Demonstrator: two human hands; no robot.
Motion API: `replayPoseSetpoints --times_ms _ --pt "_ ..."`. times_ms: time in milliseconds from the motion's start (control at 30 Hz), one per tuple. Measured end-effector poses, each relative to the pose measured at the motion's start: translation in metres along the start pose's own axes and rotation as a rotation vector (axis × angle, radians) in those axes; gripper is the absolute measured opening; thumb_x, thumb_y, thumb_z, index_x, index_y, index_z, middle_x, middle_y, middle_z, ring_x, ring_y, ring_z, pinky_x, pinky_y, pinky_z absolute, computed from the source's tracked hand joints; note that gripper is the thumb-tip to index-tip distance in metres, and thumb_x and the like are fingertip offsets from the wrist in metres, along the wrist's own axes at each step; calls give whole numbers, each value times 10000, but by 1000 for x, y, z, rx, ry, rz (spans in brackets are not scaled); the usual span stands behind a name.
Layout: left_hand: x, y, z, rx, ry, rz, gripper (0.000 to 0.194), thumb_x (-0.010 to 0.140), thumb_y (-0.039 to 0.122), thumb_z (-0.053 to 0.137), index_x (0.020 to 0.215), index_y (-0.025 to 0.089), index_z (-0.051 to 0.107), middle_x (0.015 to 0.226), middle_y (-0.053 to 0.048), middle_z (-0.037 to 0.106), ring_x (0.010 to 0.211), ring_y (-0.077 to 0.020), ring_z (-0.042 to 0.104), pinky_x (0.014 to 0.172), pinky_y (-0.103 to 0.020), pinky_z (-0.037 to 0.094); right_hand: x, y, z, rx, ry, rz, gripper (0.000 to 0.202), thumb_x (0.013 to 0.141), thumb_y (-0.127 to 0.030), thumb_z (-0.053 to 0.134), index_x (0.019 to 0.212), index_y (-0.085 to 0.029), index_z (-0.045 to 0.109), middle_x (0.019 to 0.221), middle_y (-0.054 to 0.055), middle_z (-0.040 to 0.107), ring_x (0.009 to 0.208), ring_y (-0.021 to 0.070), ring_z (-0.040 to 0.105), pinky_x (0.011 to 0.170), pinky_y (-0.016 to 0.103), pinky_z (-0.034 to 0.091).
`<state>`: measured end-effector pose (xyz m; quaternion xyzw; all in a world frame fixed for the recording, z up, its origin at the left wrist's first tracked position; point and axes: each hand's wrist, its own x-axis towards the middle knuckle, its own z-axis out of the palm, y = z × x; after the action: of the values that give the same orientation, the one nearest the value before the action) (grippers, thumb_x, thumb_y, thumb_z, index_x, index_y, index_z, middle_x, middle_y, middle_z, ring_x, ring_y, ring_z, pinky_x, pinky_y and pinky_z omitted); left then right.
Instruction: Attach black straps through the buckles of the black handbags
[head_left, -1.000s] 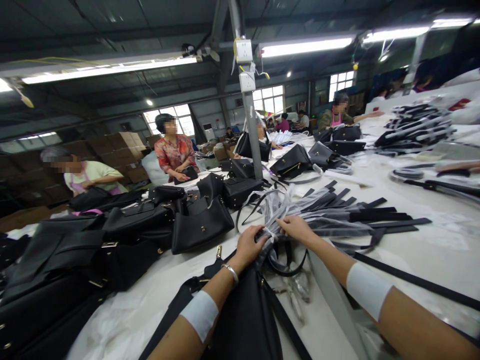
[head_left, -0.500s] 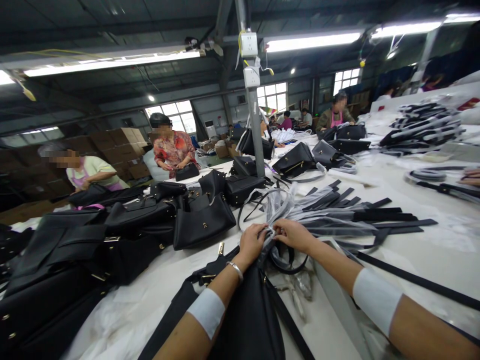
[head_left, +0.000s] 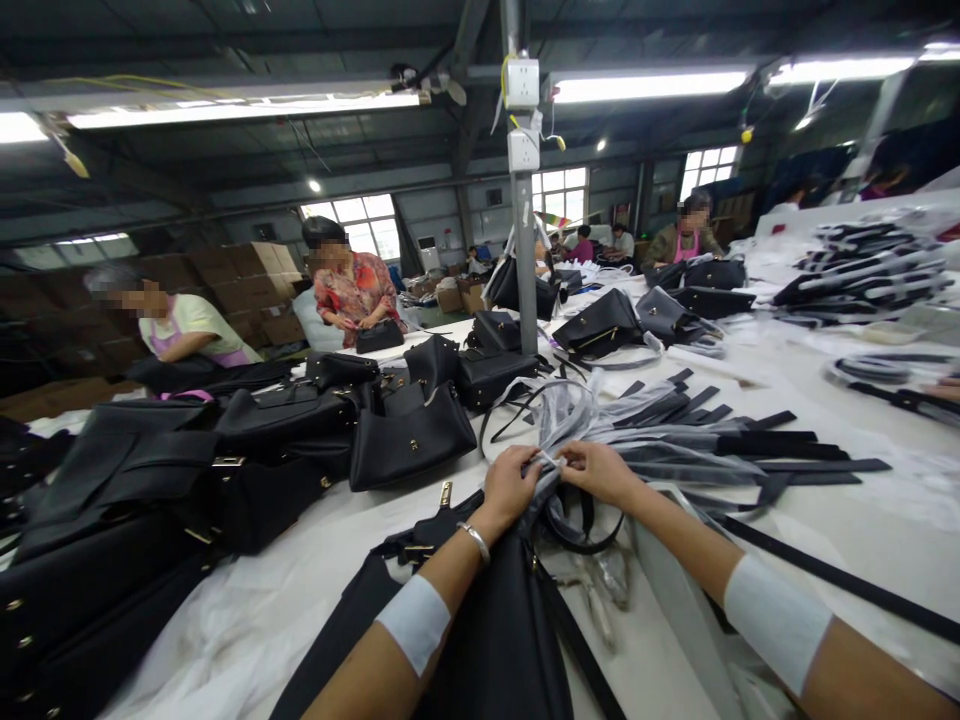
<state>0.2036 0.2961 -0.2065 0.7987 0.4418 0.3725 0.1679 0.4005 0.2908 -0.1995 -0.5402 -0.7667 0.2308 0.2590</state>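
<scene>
My left hand (head_left: 512, 487) is closed, pinching a strap wrapped in thin pale plastic film (head_left: 551, 464). Fingers of my right hand (head_left: 598, 473) pinch the same film from the other side, a short gap from the left fingertips. Beneath my left forearm lies a black handbag (head_left: 499, 630) with gold-coloured fittings, partly covered by my arm. A gold clasp (head_left: 446, 494) shows on its far flap. Just below my right hand, a black strap loop (head_left: 589, 545) rests near the bag's top.
Several wrapped black straps (head_left: 697, 445) fan out to the right beyond my hands. Finished black handbags (head_left: 412, 440) crowd the left and middle of the table. A metal post (head_left: 526, 260) with sockets rises ahead. Co-workers (head_left: 356, 285) stand across the table.
The view has turned slightly left, so the scene sits farther right. My fingertips have drawn a little apart over the film, both hands still pinching it.
</scene>
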Motion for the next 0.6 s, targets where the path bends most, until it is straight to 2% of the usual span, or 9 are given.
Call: replayPoseSetpoints --times_ms 133,267,500,600 --pt "3 10 -1 14 -26 43 191 890 209 658 1051 223 760 1067 -59 715 1049 -216 635 948 -325 486 1 3 -1 68 -47 12 201 960 -307 613 1056 -133 648 964 34 693 814 158 683 739 342 584" --pt "9 9 2 28 -57 56 128 874 239 690 954 245 790 1017 -48 703 1008 -212 631 887 -308 491 -1 1 -5 56 -59 2 184 950 -303 627 1013 -133 657 932 26 694 798 154 680 740 340 581" --pt "10 0 11 33 -52 14 129 887 275 670 938 248 786 978 -34 693 997 -195 624 888 -287 482 -5 -15 -16 -84 -64 -17 180 972 -293 593 953 -135 678 820 0 696 747 144 679 751 340 570" --pt "9 0 14 45 -49 -4 139 897 283 652 946 252 778 991 -33 687 998 -193 616 886 -285 480 -5 -21 -17 -197 -61 -24 194 972 -311 591 947 -139 676 859 11 698 777 151 676 771 353 565"
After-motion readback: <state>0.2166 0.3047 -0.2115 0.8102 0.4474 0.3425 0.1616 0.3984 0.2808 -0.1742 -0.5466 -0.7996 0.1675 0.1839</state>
